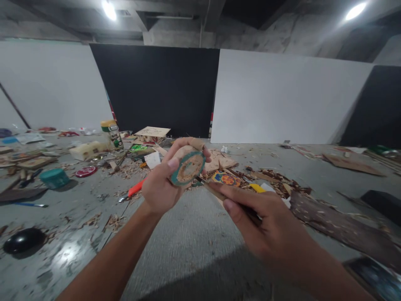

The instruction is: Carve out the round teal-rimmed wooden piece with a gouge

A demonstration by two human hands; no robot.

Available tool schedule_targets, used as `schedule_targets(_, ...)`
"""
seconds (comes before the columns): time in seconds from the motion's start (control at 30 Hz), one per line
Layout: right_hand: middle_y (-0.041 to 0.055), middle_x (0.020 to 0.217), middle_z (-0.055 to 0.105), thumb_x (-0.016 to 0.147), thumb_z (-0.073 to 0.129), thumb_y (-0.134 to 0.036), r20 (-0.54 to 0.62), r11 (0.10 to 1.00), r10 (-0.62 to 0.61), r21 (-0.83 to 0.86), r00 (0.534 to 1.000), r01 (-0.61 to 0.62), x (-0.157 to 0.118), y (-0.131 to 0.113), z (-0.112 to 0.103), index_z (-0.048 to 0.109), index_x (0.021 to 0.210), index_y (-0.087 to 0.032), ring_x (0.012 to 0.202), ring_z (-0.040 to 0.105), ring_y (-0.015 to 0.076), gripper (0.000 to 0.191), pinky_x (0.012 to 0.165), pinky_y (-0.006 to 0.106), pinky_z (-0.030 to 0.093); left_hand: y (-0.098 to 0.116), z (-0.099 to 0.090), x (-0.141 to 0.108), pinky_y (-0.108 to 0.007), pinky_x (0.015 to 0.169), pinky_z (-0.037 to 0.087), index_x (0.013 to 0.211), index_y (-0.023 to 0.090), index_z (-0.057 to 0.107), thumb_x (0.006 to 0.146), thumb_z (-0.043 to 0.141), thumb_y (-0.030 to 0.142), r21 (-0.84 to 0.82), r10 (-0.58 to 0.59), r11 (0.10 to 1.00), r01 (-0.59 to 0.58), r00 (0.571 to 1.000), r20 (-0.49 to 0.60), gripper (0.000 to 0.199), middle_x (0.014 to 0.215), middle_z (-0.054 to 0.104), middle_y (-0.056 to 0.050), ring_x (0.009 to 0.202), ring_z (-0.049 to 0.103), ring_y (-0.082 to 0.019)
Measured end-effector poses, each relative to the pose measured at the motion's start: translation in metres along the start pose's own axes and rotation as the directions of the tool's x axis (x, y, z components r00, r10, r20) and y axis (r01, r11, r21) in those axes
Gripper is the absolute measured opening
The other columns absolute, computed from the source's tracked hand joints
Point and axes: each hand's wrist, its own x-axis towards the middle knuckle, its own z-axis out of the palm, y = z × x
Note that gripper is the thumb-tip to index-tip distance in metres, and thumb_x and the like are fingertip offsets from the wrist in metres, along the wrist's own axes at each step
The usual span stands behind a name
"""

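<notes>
My left hand (163, 184) is closed round a wooden disc (189, 167), its face tilted toward me. A teal painted ring runs along the edge of the disc, and its middle is bare, rough wood. In my right hand (260, 213) is a thin wooden-handled tool (214, 190) with a narrow dark tip. The tip lies at the lower right rim of the disc; whether it touches, I cannot tell. Just beyond my right fingers lies a brightly painted piece (226, 178) in blue, yellow and orange among wood shavings.
An orange-red cutter (135, 189) lies left of my left hand. Farther left are a teal jar (54, 179), a red lid (86, 172), a black rounded object (24, 241) and a yellow-topped bottle (112, 134). Bark (341, 225) lies at the right. Black and white panels stand behind.
</notes>
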Motion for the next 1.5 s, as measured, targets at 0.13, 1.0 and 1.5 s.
schedule_targets(0.13, 0.0014, 0.06, 0.07, 0.095, 0.047, -0.023, 0.0, 1.0, -0.009, 0.018, 1.0, 0.009, 0.0, 0.0, 0.0, 0.068, 0.13, -0.027, 0.046, 0.059, 0.0161, 0.041, 0.044, 0.026, 0.046, 0.001, -0.001, 0.0, -0.045, 0.091, 0.053, 0.093, 0.02, 0.06, 0.073, 0.067, 0.042, 0.002, 0.005, 1.0, -0.005, 1.0, 0.005, 0.031, 0.104, 0.065, -0.011, 0.114, 0.059, -0.035)
schedule_targets(1.0, -0.0021, 0.052, 0.056, 0.093, 0.047, -0.022, 0.025, 0.989, 0.072, 0.126, 0.997, -0.075, -0.002, -0.001, 0.013, 0.069, 0.129, -0.021, 0.04, 0.043, 0.0117, 0.042, 0.037, 0.023, 0.033, -0.002, -0.004, -0.004, -0.04, 0.081, 0.052, 0.097, 0.019, 0.066, 0.074, 0.068, 0.046, 0.064, 0.01, 0.998, -0.01, 1.0, -0.008, 0.035, 0.092, 0.065, -0.009, 0.086, 0.063, -0.027)
schedule_targets(1.5, -0.0015, 0.057, 0.053, 0.089, 0.047, -0.016, -0.062, 0.976, 0.081, 0.208, 0.995, -0.066, 0.0, 0.004, 0.037, 0.067, 0.131, -0.016, 0.046, 0.04, 0.0113, 0.046, 0.044, 0.025, 0.033, -0.013, -0.004, -0.001, -0.043, 0.091, 0.049, 0.09, 0.02, 0.067, 0.079, 0.061, 0.045, 0.076, 0.074, 0.995, -0.069, 0.995, -0.07, 0.028, 0.083, 0.066, -0.008, 0.096, 0.064, -0.029)
